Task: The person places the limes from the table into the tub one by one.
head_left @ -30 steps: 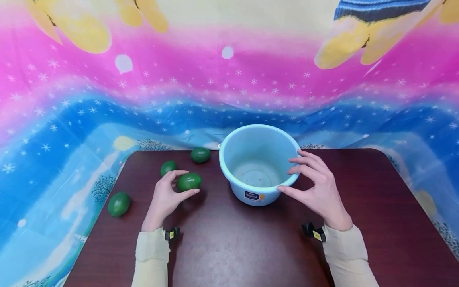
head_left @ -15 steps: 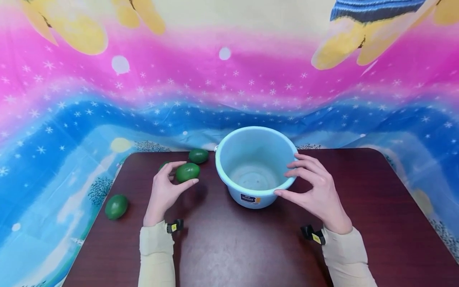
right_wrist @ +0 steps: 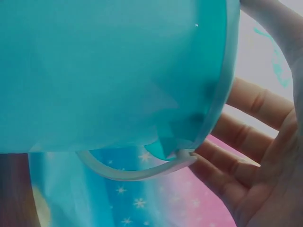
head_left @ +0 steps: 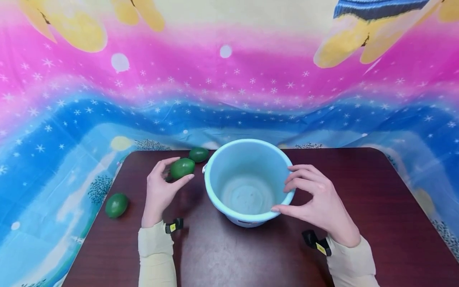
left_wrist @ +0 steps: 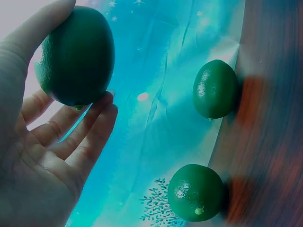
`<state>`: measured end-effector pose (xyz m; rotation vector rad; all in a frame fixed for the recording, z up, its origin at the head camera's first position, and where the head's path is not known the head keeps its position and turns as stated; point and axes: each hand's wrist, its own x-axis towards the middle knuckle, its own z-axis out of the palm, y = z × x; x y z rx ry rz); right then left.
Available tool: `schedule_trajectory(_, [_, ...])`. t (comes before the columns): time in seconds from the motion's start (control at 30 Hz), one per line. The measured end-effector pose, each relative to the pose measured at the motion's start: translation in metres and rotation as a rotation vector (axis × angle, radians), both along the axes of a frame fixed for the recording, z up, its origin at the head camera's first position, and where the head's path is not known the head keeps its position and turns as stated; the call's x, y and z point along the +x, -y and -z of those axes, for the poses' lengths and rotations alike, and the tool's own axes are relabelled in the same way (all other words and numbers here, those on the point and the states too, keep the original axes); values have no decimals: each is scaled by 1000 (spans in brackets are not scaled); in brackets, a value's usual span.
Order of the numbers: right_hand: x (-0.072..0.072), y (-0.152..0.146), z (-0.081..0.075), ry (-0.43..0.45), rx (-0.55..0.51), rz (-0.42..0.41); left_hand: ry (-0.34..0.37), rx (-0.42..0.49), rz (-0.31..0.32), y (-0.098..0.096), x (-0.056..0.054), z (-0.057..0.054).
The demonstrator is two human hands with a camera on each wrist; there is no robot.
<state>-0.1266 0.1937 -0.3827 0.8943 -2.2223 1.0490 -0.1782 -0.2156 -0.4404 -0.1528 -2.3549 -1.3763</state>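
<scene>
One backdrop (head_left: 229,89): pink-and-blue snowflake cloth
Desk (head_left: 229,255): dark wood grain
Bucket (head_left: 247,163): over mid-desk, rim gripped by right hand (head_left: 319,199)
Held green fruit (head_left: 182,168): pinched in left hand (head_left: 160,191), left of bucket
Far-edge fruits (left_wrist: 215,90): both clear from left wrist, one mostly hidden from head
Leftmost fruit (head_left: 116,205): on desk
Label (head_left: 245,222): unreadable sliver

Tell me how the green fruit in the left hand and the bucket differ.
Color: the green fruit is dark green, while the bucket is light blue. Size: the green fruit is small beside the bucket, which is far larger. Shape: the green fruit is a smooth closed oval, whereas the bucket is hollow with a round open mouth. Both are held: the green fruit by the left hand, the bucket by the right hand.
</scene>
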Motion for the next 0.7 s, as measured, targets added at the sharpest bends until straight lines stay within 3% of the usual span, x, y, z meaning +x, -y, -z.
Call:
schedule_trajectory(0.37, [16, 3, -11, 72, 110, -5, -16, 18, -12, 1, 1, 1])
schedule_trajectory(0.5, [18, 12, -12, 9, 122, -30, -13, 14, -22, 1, 0, 2])
schedule_trajectory(0.7, [20, 35, -10, -71, 54, -145, -11, 15, -20, 0, 0, 2])
